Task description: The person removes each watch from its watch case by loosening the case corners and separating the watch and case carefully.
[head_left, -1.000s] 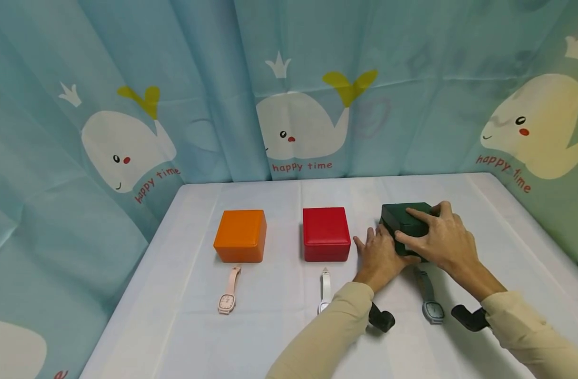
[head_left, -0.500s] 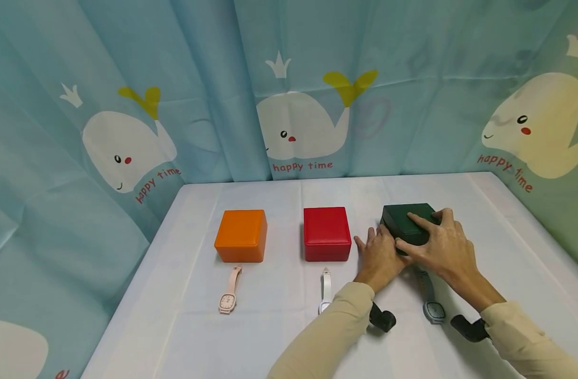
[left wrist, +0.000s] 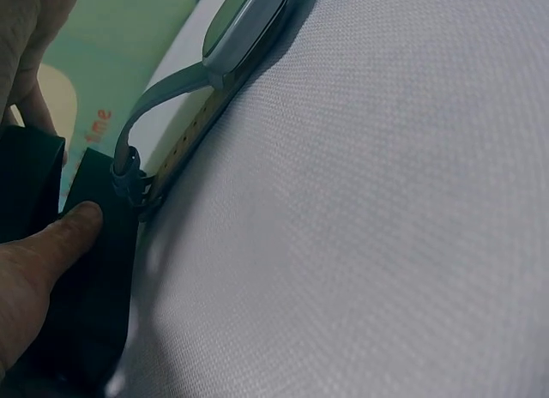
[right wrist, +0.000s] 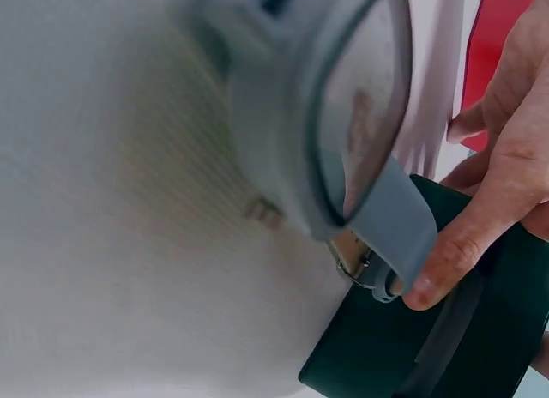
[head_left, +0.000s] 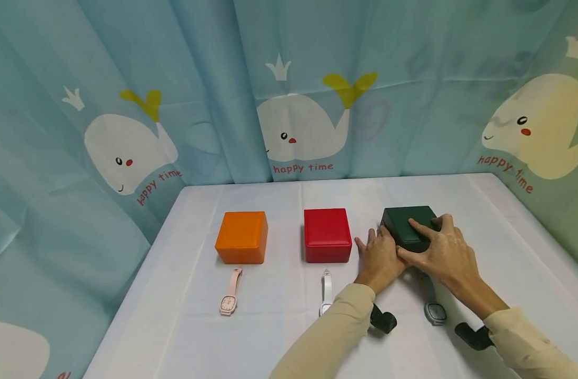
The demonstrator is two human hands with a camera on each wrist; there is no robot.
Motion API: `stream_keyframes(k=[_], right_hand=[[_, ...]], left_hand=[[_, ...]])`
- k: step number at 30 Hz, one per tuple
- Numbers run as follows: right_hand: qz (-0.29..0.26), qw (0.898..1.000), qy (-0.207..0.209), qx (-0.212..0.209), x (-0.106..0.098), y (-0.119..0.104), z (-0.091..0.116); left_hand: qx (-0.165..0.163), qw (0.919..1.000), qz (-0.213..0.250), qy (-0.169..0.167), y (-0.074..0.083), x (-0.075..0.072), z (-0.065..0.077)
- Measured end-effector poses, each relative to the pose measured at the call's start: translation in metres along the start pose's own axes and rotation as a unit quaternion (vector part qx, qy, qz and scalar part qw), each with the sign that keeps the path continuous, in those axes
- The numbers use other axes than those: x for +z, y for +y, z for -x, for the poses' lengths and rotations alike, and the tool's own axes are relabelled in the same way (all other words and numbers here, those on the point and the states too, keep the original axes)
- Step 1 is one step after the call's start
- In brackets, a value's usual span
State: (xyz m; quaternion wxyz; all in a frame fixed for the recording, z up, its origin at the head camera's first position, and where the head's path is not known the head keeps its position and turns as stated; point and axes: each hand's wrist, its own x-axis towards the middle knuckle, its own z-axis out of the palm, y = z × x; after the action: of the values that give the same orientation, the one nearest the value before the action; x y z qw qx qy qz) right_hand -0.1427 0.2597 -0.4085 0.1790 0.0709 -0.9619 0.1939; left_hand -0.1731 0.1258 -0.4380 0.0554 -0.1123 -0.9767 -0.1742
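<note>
A dark green box [head_left: 409, 223] stands at the right of the table, held by both hands. My left hand [head_left: 380, 258] grips its near left side. In the left wrist view its thumb [left wrist: 64, 239] presses on the base. My right hand [head_left: 442, 250] holds the lid from the right, forefinger on top and thumb at the front edge. A narrow gap shows between lid [left wrist: 26, 179] and base [left wrist: 99, 286] there. In front of the box lies a grey-blue watch [head_left: 435, 313], its strap end running under the right hand. The box's front is mostly hidden by my hands.
Left of my hands stand a red box [head_left: 327, 237] and an orange box [head_left: 241, 237]. A white watch [head_left: 327, 287], partly behind my left sleeve, and a pink watch [head_left: 229, 303] lie before them. A whale-print curtain [head_left: 213, 105] hangs behind the white table [head_left: 185, 295].
My right hand has shifted slightly, and more of the green lid's top shows. The left thumb, visible beneath it a second ago, is now hidden in the head view. Boxes and watches stay put.
</note>
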Motion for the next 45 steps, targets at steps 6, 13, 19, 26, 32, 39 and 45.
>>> stream_keyframes(k=[6, 13, 19, 26, 32, 39, 45], right_hand=[[-0.01, 1.0, 0.0, 0.011, 0.0, 0.0, 0.001], [-0.023, 1.0, 0.001, 0.009, 0.002, 0.0, 0.003], [-0.026, 1.0, 0.008, 0.007, 0.006, 0.0, 0.004], [-0.019, 1.0, 0.002, 0.007, 0.008, -0.001, 0.003], [-0.012, 1.0, -0.003, -0.003, 0.009, -0.002, 0.001], [-0.004, 1.0, -0.028, -0.006, 0.009, -0.001, -0.003], [0.024, 0.997, -0.067, -0.009, 0.004, 0.0, -0.001]], left_hand=[[0.003, 0.9999, -0.015, 0.0, 0.001, 0.0, 0.0], [0.011, 0.9994, -0.029, 0.018, 0.0, 0.0, 0.002], [0.015, 0.9984, -0.039, 0.039, -0.003, 0.0, 0.002], [0.015, 0.9988, -0.036, 0.031, -0.006, 0.002, 0.004], [0.007, 0.9989, -0.029, 0.037, -0.008, 0.003, 0.003], [-0.001, 0.9993, 0.003, -0.036, -0.01, -0.008, 0.002], [0.029, 0.988, -0.004, -0.152, -0.007, -0.051, 0.001]])
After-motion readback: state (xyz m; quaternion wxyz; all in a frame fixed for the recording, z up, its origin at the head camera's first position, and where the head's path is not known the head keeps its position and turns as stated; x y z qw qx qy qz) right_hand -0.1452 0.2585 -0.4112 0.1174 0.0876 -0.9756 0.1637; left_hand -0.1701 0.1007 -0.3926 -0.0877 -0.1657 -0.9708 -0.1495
